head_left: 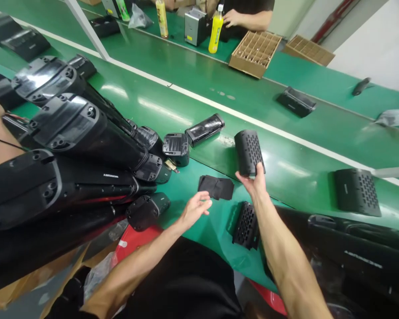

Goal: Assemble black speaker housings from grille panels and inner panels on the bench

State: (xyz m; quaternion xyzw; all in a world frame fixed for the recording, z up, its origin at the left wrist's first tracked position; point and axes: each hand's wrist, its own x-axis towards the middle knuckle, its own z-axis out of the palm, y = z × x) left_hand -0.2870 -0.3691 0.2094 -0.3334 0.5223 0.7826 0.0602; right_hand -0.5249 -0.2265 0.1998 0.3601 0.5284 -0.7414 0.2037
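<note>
My right hand (254,179) grips the lower end of a black perforated plastic cover (248,150) and holds it up over the green bench. Fingers apart and holding nothing, my left hand (196,208) hovers just below a pile of flat black sheets (216,187). Close to my right forearm lies another black slotted cover (245,225). A glossy black speaker-like unit (205,128) rests beyond the sheets, beside a black end-cap piece (176,148).
Long black housings (96,177) are stacked on the left, more (346,252) at right. A perforated cover (357,191) lies on the green conveyor (193,102). Across it are a divided cardboard box (255,53), a yellow bottle (216,31) and a co-worker's hand (232,18).
</note>
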